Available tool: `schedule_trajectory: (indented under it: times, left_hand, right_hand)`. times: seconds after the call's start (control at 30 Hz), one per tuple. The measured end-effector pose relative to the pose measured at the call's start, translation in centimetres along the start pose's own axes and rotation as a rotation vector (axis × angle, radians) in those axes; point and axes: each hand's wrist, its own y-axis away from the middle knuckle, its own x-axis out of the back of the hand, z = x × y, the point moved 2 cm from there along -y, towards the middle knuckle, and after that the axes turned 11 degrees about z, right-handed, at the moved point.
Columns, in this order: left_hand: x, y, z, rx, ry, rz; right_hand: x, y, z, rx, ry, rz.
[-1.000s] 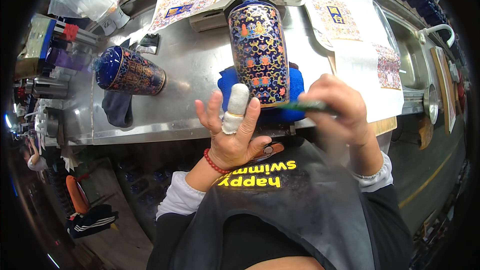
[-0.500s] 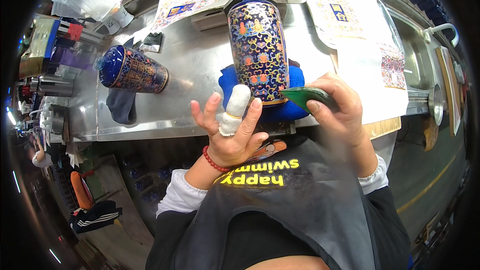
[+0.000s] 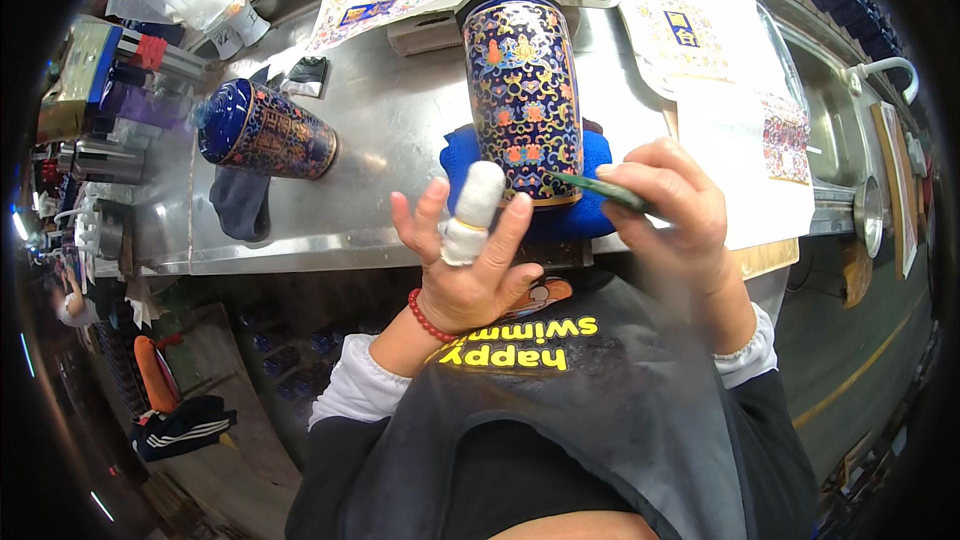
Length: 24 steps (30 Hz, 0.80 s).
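A dark blue bottle [image 3: 524, 90] with a colourful gilt floral pattern lies on its side, its base toward me, on a folded blue towel [image 3: 596, 155]. My left hand [image 3: 465, 285] is spread open at the bottle's base, palm partly up. One of its fingers wears a white cloth wrap; whether the fingertips touch the bottle I cannot tell. Pinched in my right hand [image 3: 690, 210] is a thin green scraper [image 3: 605, 188], seen nearly edge-on. Its tip points at the patterned surface near the base, and contact is not clear.
A similar blue bottle [image 3: 272, 135] lies to the left above a dark cloth [image 3: 240, 204] on the metal table [image 3: 375, 155]. Patterned transfer sheets [image 3: 690, 40] spread at the back and right. A sink [image 3: 826, 90] and a metal ladle-like pan [image 3: 868, 212] are further right.
The green scraper has turned from showing its broad face to nearly edge-on, its tip slightly higher along the bottle. My left hand stays spread in nearly the same place.
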Motion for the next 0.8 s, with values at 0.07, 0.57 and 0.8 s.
schedule_trajectory:
  times: [0.07,0.57,0.8]
  left_hand:
    - [0.4,-0.4,-0.6,0.114,0.054,-0.013]
    - [-7.4,-13.7,-11.9,1.187,1.220,-0.376]
    - [-11.4,-16.1,-13.2,1.204,1.356,-0.567]
  right_hand:
    - [-0.4,-0.7,-0.9,0.164,0.146,-0.048]
    - [0.6,3.3,0.0,-0.135,0.080,-0.011]
    - [-2.7,2.9,0.1,-0.074,0.187,-0.006]
